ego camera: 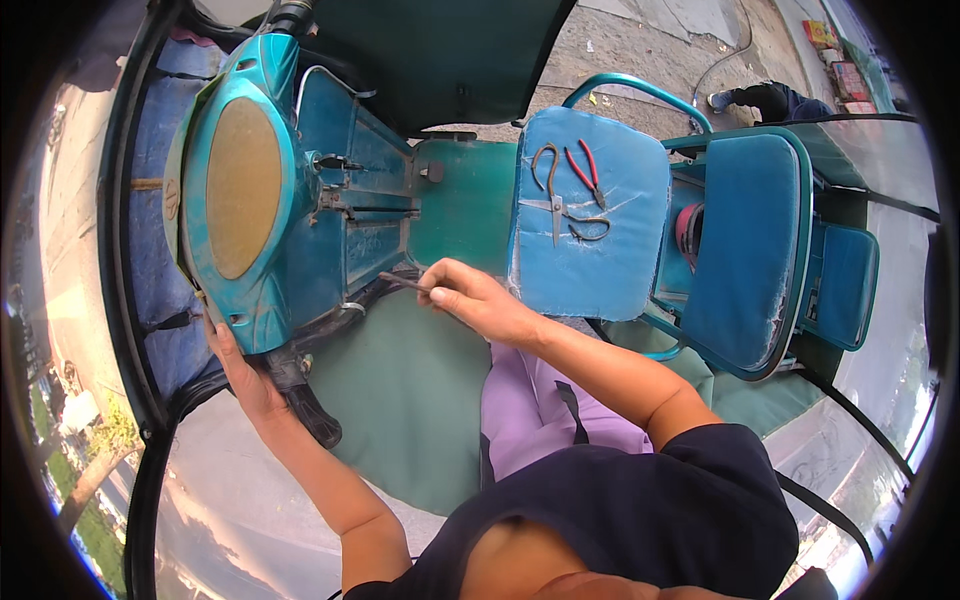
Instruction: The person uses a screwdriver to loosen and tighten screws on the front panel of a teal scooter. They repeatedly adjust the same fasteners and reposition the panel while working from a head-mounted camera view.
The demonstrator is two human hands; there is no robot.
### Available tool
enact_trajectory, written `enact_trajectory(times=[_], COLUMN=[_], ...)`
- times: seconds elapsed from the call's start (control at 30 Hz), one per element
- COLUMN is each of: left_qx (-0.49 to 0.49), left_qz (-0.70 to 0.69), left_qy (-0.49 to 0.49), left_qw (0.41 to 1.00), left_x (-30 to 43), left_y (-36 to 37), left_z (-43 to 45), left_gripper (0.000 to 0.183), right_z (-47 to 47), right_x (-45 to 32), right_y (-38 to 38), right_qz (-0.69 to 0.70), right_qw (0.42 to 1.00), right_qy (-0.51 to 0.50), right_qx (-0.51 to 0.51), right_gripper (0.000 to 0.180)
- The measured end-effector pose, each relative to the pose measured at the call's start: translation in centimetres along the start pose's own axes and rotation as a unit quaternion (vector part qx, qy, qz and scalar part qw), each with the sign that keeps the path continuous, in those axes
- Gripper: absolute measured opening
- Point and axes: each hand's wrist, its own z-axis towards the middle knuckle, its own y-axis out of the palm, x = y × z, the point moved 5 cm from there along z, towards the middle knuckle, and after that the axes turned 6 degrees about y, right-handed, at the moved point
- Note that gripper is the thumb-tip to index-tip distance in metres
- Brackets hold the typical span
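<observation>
My left hand (pixel 244 375) rests against the lower end of the turquoise handlebar cowl (pixel 259 319), its fingers reaching behind the edge; what they grip is hidden. My right hand (pixel 476 300) is closed on a thin dark metal tool (pixel 401 282), perhaps a screwdriver, whose end points left toward the cowl. On the blue padded seat (pixel 592 281) right of the cowl lie metal scissors (pixel 556 206) with looped handles, standing partly open, and red-handled pliers (pixel 586 169). An oval tan panel (pixel 244 187) covers the middle of the cowl.
A handlebar grip (pixel 311 409) juts out beside my left wrist. A key (pixel 337 162) sits in the column below the cowl. Behind the seat stands a blue padded backrest (pixel 739 247) in a metal frame. A person's leg (pixel 757 97) shows on the pavement at upper right.
</observation>
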Motion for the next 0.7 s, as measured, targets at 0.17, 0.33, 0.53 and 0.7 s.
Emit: enact_trajectory(times=[0.17, 0.33, 0.53, 0.7], left_qx=[0.013, 0.123, 0.071, -0.224], left_qz=[-0.009, 0.285, 0.246, 0.088], left_qy=[-0.032, 0.173, 0.498, 0.024], left_qw=[0.999, 0.935, 0.828, 0.97], left_x=[0.0, 4.6, 8.0, -4.3], left_y=[0.3, 0.4, 5.5, 14.1], left_z=[-0.2, -2.1, -10.5, -12.6], left_gripper=[0.068, 0.053, 0.032, 0.029], right_z=[-5.9, -9.7, -9.1, -8.8], right_x=[17.0, 20.1, 20.3, 20.3], right_y=[-18.6, -26.8, -27.0, -23.7], right_qz=[0.023, -0.208, -0.295, -0.063], right_qw=[0.936, 0.78, 0.697, 0.838], right_qy=[0.165, 0.177, 0.205, 0.056], right_qx=[0.31, 0.563, 0.621, 0.539], right_gripper=[0.019, 0.025, 0.029, 0.015])
